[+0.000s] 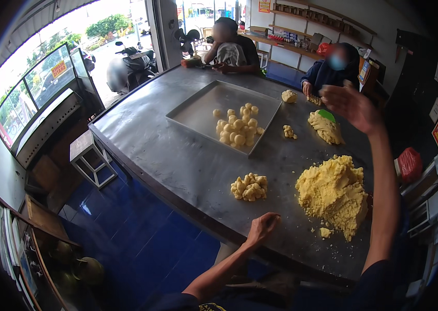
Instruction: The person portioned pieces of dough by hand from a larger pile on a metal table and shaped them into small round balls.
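My left hand [264,226] is low over the near edge of the metal table [167,150], its fingers curled in; whatever may be inside them is hidden. Beyond it lies a heap of small dough pieces [249,187]. To its right spreads a large crumbly yellow mound [333,194], with a loose lump [325,232] at its near side. My right hand [351,108] is raised at the far right, fingers stretched out, nothing seen in it. In the picture it sits beside a smooth dough mass [325,128] with a green scraper [326,115] on it.
A square metal tray [193,111] holds several round dough balls [239,127]. A few small pieces [289,132] and a dough lump [289,96] lie right of it. One person [234,49] sits at the far edge; another [333,70] has a hand at dough. A stool [87,150] stands left.
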Demonstrator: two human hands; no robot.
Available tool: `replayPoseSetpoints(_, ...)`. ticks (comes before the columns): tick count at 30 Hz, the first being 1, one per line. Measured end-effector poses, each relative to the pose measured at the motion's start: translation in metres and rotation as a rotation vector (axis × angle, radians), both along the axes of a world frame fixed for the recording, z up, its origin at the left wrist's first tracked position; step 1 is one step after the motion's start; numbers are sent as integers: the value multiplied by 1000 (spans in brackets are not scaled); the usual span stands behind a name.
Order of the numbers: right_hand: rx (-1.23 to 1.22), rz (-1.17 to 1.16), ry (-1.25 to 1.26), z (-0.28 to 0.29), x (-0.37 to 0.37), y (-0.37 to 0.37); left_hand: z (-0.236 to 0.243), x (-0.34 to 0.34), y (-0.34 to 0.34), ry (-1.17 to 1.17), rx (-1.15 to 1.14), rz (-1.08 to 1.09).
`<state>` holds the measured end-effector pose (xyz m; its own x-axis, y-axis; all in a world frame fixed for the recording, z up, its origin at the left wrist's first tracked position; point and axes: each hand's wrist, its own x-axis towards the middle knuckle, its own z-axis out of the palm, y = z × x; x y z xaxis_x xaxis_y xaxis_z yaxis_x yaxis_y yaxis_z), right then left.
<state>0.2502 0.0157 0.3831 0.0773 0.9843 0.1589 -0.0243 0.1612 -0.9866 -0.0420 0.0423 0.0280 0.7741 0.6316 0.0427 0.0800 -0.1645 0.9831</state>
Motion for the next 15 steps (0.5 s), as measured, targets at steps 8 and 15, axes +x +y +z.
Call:
replayPoseSetpoints(8,-131,690,-87,-44,-155,199,-3,-7,3,-33,33,39)
replayPoseSetpoints(15,-223,654,27,-74,-232,217,-1,-5,1,-47,51,43)
